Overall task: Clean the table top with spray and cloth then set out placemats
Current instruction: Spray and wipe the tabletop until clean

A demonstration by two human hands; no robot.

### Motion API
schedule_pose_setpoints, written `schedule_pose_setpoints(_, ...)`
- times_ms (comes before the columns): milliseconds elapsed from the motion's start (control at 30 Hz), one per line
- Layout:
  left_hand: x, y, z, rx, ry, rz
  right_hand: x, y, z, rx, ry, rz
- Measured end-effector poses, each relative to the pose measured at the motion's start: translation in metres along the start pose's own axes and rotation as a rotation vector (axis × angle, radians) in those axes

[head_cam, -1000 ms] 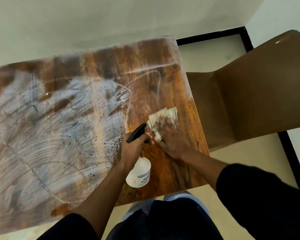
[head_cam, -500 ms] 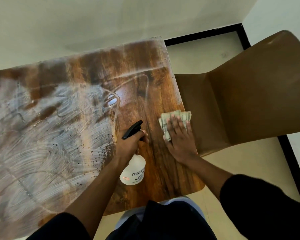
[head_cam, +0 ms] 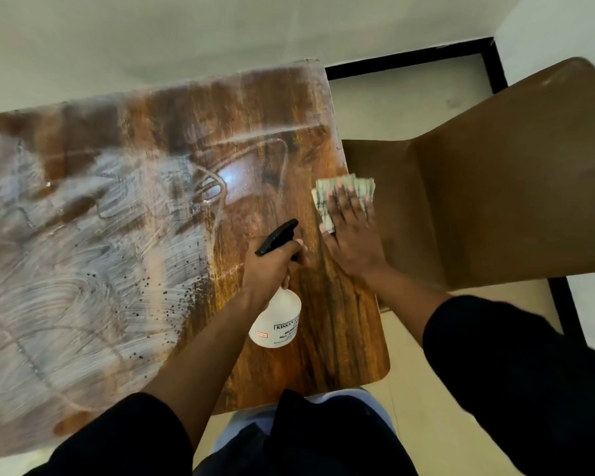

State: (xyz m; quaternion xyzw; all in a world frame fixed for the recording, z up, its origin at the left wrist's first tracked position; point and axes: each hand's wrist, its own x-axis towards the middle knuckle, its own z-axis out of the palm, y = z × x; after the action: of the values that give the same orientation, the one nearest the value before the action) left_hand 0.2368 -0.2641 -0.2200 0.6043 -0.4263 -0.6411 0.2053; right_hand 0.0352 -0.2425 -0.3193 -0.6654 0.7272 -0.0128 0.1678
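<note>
Head: spray bottle [head_cam: 276, 319] label reads "KISSAN"; rest unreadable.

Glossy wood-grain desk [head_cam: 340, 338], brown, smeared with milky white streaks and dark droplets left of the bottle [head_cam: 277, 321]. Translucent white plastic bottle, smooth, paper label, matt black plastic trigger. Soft folded cloth [head_cam: 323, 197], pale green and white, just right of the trigger. Smooth brown chair [head_cam: 495, 201], plastic-looking, faint sheen. Matt pale floor [head_cam: 409, 104].
</note>
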Motion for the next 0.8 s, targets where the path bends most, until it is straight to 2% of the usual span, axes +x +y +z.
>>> schedule_pose_setpoints(200,-0.006,-0.009,0.006,0.019,0.04,-0.056,-0.116,-0.004,0.024,0.022,-0.034,0.009)
schedule_pose_setpoints(300,-0.004,-0.011,0.007,0.016,0.072,-0.075,-0.132,-0.007,0.03,0.03,-0.061,0.039)
schedule_pose_setpoints(433,0.007,-0.006,0.007,0.015,0.089,-0.054,-0.09,0.002,0.021,0.021,-0.075,-0.011)
schedule_pose_setpoints(567,0.02,0.004,0.004,-0.016,0.118,-0.048,-0.008,0.01,0.0,0.028,-0.066,-0.033)
schedule_pose_setpoints(700,0.031,0.017,0.004,-0.037,0.116,-0.021,0.077,0.011,-0.023,0.012,-0.067,-0.007)
schedule_pose_setpoints(800,0.04,0.026,0.003,-0.046,0.101,-0.006,0.109,0.01,-0.031,-0.01,-0.065,0.011)
